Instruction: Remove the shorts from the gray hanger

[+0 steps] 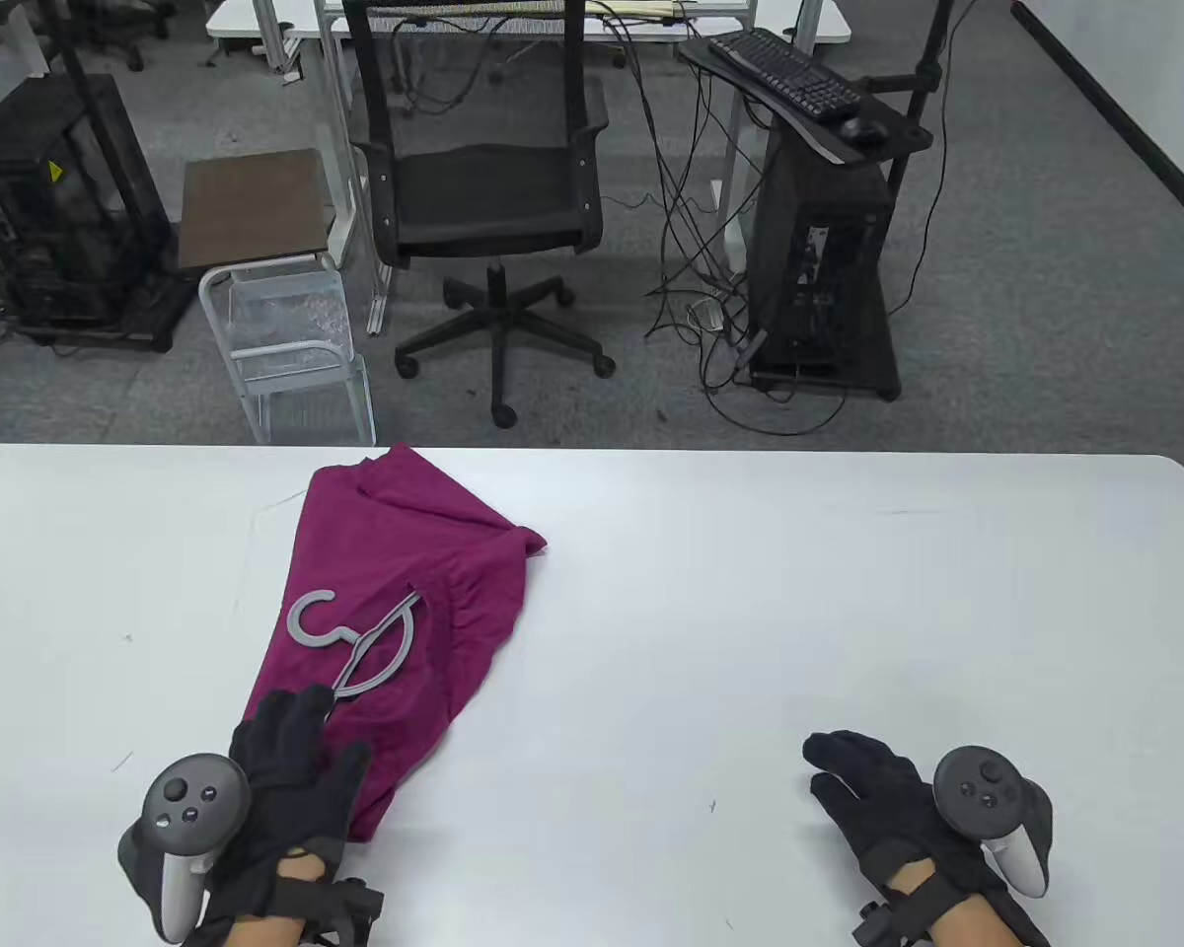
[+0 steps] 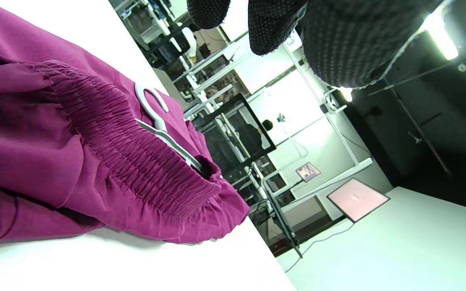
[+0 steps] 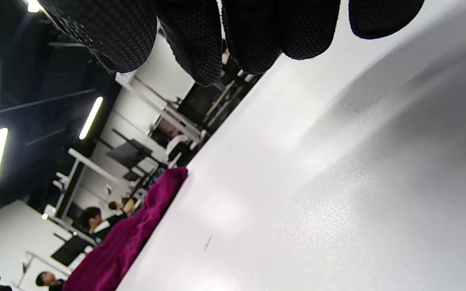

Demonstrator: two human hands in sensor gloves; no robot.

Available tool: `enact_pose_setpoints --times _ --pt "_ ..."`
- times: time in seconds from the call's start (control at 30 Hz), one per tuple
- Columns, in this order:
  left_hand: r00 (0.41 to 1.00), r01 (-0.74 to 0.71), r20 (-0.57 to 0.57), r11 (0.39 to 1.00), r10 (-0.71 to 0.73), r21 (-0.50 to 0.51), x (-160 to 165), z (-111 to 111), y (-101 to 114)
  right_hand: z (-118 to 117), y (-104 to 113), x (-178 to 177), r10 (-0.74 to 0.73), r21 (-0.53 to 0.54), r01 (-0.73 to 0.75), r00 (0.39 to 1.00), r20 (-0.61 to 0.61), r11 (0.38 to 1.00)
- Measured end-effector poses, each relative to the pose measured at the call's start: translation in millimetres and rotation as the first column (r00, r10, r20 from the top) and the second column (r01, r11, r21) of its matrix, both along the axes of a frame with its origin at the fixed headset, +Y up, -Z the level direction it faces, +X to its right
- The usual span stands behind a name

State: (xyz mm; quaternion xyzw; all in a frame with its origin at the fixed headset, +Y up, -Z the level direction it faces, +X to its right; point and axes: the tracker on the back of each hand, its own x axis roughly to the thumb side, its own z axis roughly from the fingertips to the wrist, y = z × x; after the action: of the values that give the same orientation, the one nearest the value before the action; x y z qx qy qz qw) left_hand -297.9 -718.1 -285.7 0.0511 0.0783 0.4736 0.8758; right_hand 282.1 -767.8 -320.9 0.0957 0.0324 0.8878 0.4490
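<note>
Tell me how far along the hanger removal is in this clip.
Early or partway. Done: little; the gray hanger lies on the magenta shorts, its far end apparently tucked into the elastic waistband. In hand: the left hand rests on the shorts with fingertips at the hanger's near end; a firm grip isn't clear. The right hand lies on the table, away from both. Left: slide the hanger free.

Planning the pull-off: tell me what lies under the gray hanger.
Under the gray hanger lie the magenta shorts, spread on the white table. Its far arm tip is tucked into the gathered waistband; the near end is covered by the left hand.
</note>
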Motion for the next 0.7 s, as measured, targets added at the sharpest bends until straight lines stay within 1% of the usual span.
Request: enact_pose_setpoints --times 0.17,0.53,0.7 --pt "1.000 -0.002 -0.012 1.000 0.002 -0.014 -3.3 -2.4 -1.4 0.7 2.0 0.2 -0.004 -0.006 0.004 1.000 0.000 1.000" --pt "0.995 0.049 -0.083 0.998 -0.046 0.031 -14.8 4.0 7.5 2.4 3.4 -1.2 0.031 0.001 -0.031 1.000 0.002 1.000" --pt "0.995 0.044 -0.091 0.999 -0.043 0.015 -18.6 3.2 4.7 2.1 3.8 -0.5 0.040 0.007 -0.040 0.999 0.009 0.999"
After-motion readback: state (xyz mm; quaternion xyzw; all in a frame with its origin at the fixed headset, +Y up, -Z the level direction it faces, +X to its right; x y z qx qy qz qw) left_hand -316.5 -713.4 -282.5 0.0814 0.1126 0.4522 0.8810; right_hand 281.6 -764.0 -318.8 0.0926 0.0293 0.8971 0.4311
